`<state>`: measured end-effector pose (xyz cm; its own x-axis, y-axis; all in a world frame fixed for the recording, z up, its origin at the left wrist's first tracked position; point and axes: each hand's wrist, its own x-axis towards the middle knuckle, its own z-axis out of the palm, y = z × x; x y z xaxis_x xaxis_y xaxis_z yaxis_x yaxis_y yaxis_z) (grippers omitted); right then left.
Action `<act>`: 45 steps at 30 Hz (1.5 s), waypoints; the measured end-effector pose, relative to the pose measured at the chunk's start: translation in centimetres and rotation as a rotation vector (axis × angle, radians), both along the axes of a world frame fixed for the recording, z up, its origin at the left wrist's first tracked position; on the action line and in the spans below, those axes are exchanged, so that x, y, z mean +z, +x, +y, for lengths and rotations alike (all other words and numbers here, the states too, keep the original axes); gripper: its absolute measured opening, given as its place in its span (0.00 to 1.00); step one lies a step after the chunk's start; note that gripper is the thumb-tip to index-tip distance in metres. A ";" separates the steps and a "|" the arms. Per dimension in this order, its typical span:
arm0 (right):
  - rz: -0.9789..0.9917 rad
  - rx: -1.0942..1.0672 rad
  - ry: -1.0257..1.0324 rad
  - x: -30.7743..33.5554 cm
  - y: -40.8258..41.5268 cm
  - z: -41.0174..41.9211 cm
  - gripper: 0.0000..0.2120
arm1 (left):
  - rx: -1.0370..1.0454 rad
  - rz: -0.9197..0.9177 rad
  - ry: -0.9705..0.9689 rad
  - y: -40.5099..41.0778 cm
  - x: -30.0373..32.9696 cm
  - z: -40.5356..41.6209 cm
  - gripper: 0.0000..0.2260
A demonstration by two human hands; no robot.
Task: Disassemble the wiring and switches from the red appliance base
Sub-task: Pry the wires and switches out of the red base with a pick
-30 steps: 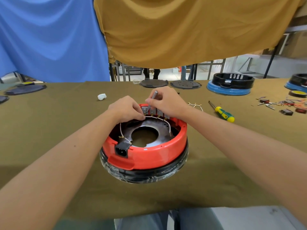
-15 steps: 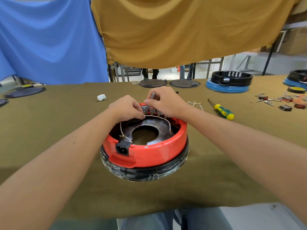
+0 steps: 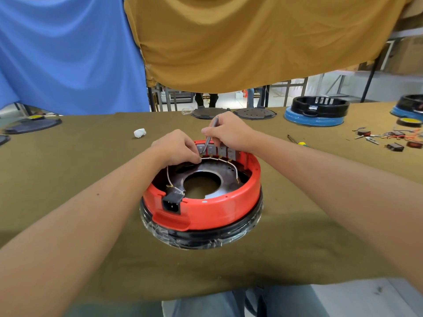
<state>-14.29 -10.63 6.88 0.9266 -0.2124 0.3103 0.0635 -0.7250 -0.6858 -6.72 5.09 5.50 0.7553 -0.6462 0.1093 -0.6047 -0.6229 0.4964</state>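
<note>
The red appliance base [image 3: 219, 211] lies upside down on the olive table, a black power socket [image 3: 171, 202] in its near wall. A row of grey switches [image 3: 225, 152] lines its far inner wall, joined by a white wire [image 3: 219, 159] that loops down both sides. My left hand [image 3: 176, 147] pinches the wire at the left end of the switch row. My right hand [image 3: 229, 131] grips a thin grey metal tool [image 3: 210, 137], its tip down at the leftmost switch.
A yellow-green screwdriver [image 3: 299, 143] lies right of my right wrist. Loose switches and wires [image 3: 393, 140] sit far right. Blue-and-black bases [image 3: 318, 113] and dark round plates [image 3: 254, 114] stand along the back edge. A white wad [image 3: 139, 133] lies left.
My right hand has tilted the grey tool upright again and set its tip down at the leftmost switch. My left hand keeps its pinch on the wire.
</note>
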 end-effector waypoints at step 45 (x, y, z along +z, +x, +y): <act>-0.132 -0.032 -0.038 -0.8 -0.2 1.4 0.12 | 0.005 0.026 -0.008 -0.4 0.2 0.1 0.03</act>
